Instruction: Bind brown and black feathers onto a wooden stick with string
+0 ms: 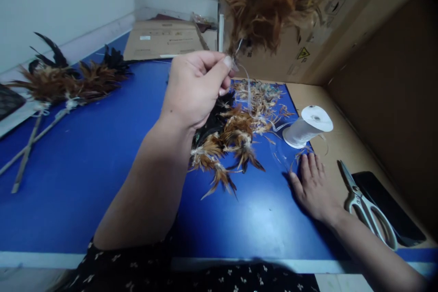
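Observation:
My left hand is raised over the table, its thumb and fingers pinched on the tied base of a brown feather bunch. The feathers fan out above and to the right, cut off by the top of the view. From the pinch a thin white ribbon hangs down and runs toward a white ribbon spool, which stands tilted at the right. My right hand lies flat on the blue tabletop just in front of the spool, fingers stretched out, holding nothing. Beneath my left hand lie loose brown and black feathers.
Silver scissors and a black phone-like slab lie right of my right hand. Two feather bunches on sticks rest at the left. Cardboard lies at the back, and a cardboard wall rises on the right.

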Demonstrator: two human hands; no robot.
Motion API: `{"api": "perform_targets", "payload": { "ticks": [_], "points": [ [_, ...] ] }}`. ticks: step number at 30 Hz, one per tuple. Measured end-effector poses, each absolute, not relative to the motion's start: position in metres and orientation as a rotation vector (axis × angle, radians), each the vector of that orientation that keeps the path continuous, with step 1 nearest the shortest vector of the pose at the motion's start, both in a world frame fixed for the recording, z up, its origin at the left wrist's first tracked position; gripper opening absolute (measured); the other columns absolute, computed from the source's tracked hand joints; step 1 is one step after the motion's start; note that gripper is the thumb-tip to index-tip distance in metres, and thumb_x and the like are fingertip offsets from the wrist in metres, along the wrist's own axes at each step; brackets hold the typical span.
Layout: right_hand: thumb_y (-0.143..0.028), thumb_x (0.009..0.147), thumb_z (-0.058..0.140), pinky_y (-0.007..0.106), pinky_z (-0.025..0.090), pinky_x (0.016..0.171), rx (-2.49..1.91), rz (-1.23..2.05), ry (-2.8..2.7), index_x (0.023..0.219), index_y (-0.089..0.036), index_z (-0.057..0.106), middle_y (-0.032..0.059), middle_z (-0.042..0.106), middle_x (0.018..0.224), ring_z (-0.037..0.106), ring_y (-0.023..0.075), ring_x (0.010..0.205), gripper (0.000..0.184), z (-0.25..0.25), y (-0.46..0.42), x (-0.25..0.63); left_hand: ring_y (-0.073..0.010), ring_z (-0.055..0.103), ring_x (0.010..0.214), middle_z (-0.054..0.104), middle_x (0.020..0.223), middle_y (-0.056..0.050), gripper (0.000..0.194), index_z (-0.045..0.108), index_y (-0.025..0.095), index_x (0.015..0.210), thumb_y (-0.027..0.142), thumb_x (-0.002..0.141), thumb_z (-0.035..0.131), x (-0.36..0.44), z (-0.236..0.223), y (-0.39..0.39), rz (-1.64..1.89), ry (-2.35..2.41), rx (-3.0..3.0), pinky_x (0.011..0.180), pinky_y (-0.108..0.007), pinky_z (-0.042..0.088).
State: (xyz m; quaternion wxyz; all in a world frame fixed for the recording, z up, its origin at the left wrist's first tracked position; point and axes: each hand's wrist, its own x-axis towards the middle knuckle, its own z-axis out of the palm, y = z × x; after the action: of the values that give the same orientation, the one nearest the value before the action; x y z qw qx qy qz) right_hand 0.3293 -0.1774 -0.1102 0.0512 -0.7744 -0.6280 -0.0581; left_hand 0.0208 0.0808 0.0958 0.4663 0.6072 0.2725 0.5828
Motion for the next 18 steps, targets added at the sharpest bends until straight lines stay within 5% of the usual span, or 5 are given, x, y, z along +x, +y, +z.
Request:
{"api": "perform_targets", "payload": {
  "ticks": [6,14,18],
  "points": [
    [-0.062,0.12,0.033,0.069,0.023,0.143,-2.143,-0.107,-2.096,0.188,-0.006,-0.001,0.0281,0.009,0.193,0.007,0.0439,0.18,0.095,-0.112,-0.114,0.277,-0.0079,0.053,0.056,0.063,0.063,0.0,0.033,0.071,0.019,0.069,0.014,0.101,0.075,0.02,0.102,0.081,1.44,0.649,1.461,0.052,-0.021,0.044],
    [-0.068,0.117,0.034,0.067,0.026,0.143,-1.83,0.144,-2.0,0.185,-0.007,0.027,0.0254,0.039,0.186,0.029,0.0414,0.177,0.092,-0.1,0.022,0.269,-0.0091,0.057,0.059,0.065,0.065,0.0,0.026,0.072,0.02,0.075,0.02,0.099,0.081,0.018,0.106,0.074,1.422,0.701,1.456,0.054,-0.02,0.047],
    [-0.062,0.118,0.034,0.066,0.033,0.141,-1.749,0.115,-1.965,0.183,-0.014,0.037,0.0231,0.05,0.18,0.038,0.0372,0.174,0.08,-0.083,0.022,0.275,-0.0092,0.057,0.059,0.064,0.066,0.0,0.027,0.071,0.019,0.075,0.02,0.1,0.079,0.017,0.105,0.074,1.431,0.683,1.487,0.055,-0.022,0.047]
  ]
}}
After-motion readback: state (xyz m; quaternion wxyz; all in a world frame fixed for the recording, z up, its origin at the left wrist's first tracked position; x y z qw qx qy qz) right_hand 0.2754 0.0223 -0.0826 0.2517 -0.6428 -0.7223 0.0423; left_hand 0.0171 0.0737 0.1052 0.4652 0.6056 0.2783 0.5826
